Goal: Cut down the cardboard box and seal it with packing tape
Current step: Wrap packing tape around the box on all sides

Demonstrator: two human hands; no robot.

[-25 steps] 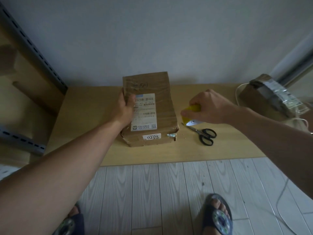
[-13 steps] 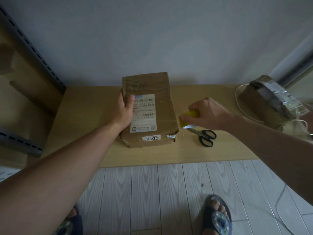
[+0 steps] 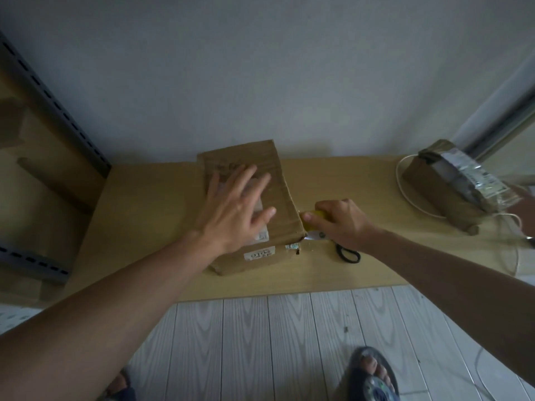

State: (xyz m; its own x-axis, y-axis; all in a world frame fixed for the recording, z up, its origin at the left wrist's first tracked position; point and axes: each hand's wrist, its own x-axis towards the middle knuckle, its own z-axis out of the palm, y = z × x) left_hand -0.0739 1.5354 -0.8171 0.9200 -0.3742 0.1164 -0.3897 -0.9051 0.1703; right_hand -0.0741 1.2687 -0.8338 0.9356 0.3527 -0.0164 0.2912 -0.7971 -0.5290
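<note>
Head view has the cardboard box lying flat mid-bench, with a shipping label on top. The left hand is spread wide over the lid, fingers straight. It is blurred, so I can't tell whether the palm actually presses. The right hand curls round a yellow packing tape roll, held against the box's near right corner with a clear strip showing beneath. Scissors lie on the bench just beside that wrist. To my eye this is taping. The flat hand should bear down so the box can't slide, and the roll should be drawn straight along the edge, with the strip kept taut and rubbed down.
</note>
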